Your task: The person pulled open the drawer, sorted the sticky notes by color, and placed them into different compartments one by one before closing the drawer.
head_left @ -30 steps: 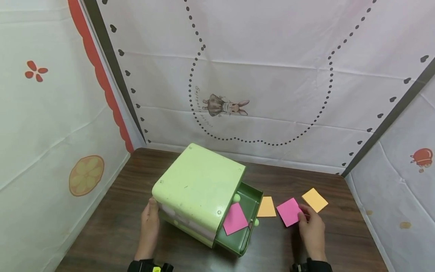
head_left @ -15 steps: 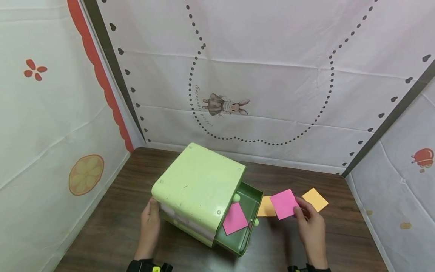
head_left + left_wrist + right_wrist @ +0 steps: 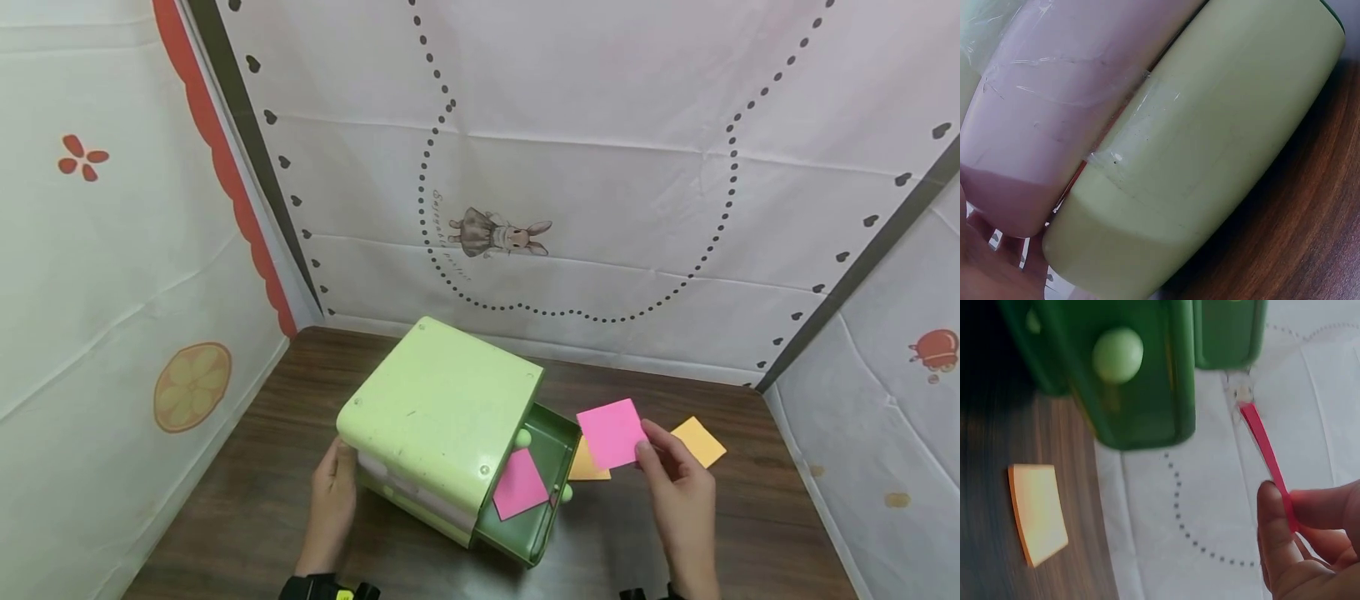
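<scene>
My right hand (image 3: 678, 492) pinches a pink sticky note pad (image 3: 612, 433) between thumb and fingers, raised over the table to the right of a light green drawer box (image 3: 442, 408). In the right wrist view this pink pad (image 3: 1263, 444) shows edge-on. My left hand (image 3: 330, 496) holds the box's left corner; in the left wrist view its fingers (image 3: 1010, 253) go behind a pinkish panel (image 3: 1066, 94). The box's dark green drawer (image 3: 517, 533) stands pulled out, with another pink sticky note pad (image 3: 520, 485) inside. A yellow-orange sticky note pad (image 3: 588, 467) lies beside it, partly covered by the held pad.
Another yellow-orange pad (image 3: 699, 442) lies at the right, behind my right hand. Pale green knobs (image 3: 522, 438) stick out from the box's drawer side. Printed white sheets (image 3: 600, 208) wall in the dark wood table (image 3: 405, 558) at the back and sides.
My right hand has lifted the pink pad off the table and carried it left and upward, over the near yellow-orange pad. The left hand and the box have stayed in place.
</scene>
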Demonstrator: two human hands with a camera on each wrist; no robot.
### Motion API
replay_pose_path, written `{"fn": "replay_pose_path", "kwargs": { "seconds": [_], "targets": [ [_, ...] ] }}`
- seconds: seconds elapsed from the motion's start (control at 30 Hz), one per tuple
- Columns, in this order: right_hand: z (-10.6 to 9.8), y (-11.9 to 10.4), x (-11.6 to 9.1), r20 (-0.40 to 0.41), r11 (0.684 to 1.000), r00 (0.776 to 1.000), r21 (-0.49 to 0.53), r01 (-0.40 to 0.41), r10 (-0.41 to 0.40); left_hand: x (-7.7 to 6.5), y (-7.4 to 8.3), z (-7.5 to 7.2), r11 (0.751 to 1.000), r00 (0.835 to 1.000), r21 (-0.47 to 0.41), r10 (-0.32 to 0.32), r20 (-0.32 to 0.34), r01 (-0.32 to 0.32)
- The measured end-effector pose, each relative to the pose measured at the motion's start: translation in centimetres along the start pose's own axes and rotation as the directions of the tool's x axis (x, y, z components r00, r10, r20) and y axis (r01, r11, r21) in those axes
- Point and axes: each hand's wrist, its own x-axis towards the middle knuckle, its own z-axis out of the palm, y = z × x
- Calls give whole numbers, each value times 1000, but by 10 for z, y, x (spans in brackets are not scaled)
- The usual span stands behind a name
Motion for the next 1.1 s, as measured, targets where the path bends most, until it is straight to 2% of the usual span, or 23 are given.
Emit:
{"fn": "replay_pose_path", "kwargs": {
  "seconds": [0.1,0.2,0.4,0.53,0.67,0.8,0.9,1.03,1.1],
  "targets": [
    [9,-2,-4,68,999,997,33,25,-27,0,0,0,1000,1000,-4,8,-4,-8],
    [20,-1,-9,121,999,991,24,48,-50,0,-2,0,1000,1000,3,16,-12,-16],
    [42,0,-21,150,992,984,-71,104,-93,0,-3,0,999,999,33,35,-20,-34],
    [53,-3,-26,149,979,973,-83,187,-174,0,-2,-1,997,998,50,53,-19,-52],
    [61,-6,-29,175,953,947,-92,289,-270,-1,-3,-3,997,998,57,58,-15,-57],
    [67,-8,-30,251,930,911,-89,358,-326,-1,-2,-4,997,999,54,48,-1,-48],
    [70,-9,-30,284,900,891,-159,407,-353,-1,-2,-4,997,999,56,46,1,-46],
    [74,-7,-31,297,842,874,-276,464,-385,-1,-2,-5,998,999,55,41,-3,-41],
    [76,-4,-31,305,819,861,-296,491,-406,-1,-2,-5,998,999,55,38,-2,-38]
  ]
}}
